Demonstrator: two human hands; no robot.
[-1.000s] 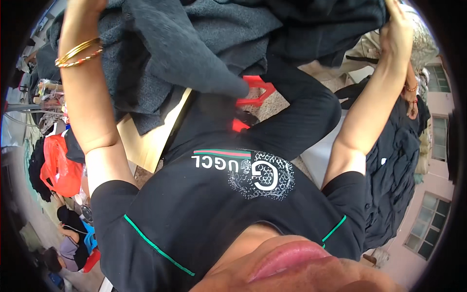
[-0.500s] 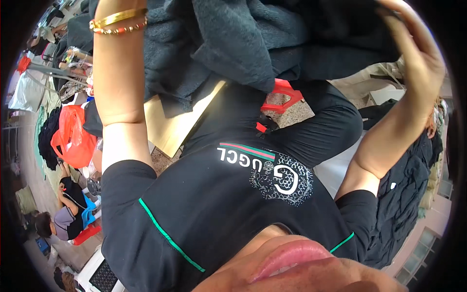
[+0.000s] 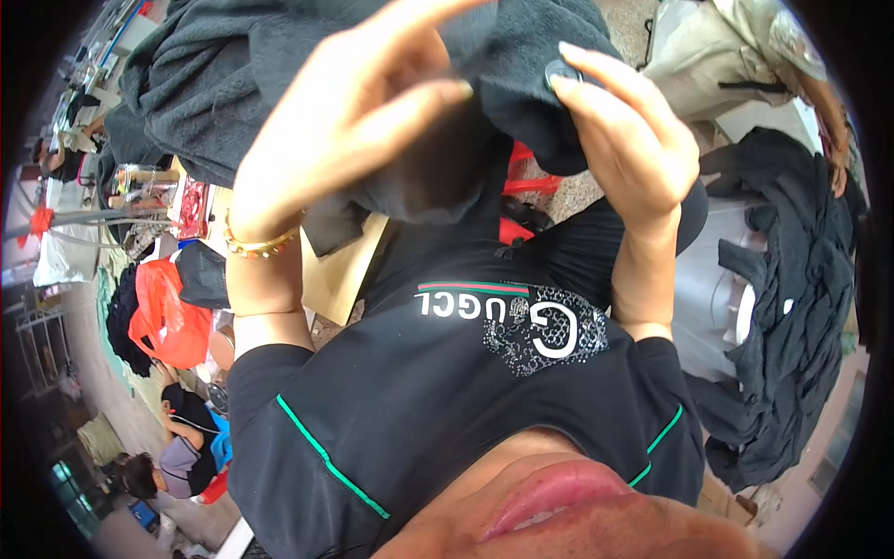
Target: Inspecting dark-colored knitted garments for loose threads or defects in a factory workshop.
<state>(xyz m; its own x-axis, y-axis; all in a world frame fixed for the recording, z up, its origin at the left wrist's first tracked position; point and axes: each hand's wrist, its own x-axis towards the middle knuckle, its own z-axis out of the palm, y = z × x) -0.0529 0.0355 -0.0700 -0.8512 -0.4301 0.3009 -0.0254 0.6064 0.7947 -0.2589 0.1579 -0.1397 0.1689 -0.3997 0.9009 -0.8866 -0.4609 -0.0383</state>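
Note:
A large dark grey fleecy cloth (image 3: 223,88) lies bunched across the top of the view, with a fold hanging over my lap. My left hand (image 3: 340,116), with a gold bracelet at the wrist, is over the cloth. Its thumb and forefinger stand apart with nothing visible held, and the outer fingertips blur or leave the view. My right hand (image 3: 638,140) is closed in a pinch at the cloth's right edge. Between its thumb and fingertips shows a small round shiny grey piece (image 3: 562,72), whose exact kind I cannot make out.
A tan board (image 3: 349,284) lies beside my lap, under the cloth. At left hang an orange-red plastic bag (image 3: 169,312) and a dark bag (image 3: 203,272). Dark garments (image 3: 801,307) are heaped at right. A person (image 3: 182,456) sits lower left; another person's hand (image 3: 838,172) shows at far right.
My right hand has come down and left from the upper right, now pinching at the cloth's edge. My left hand has swung into view from beyond the top edge. The cloth has shifted left.

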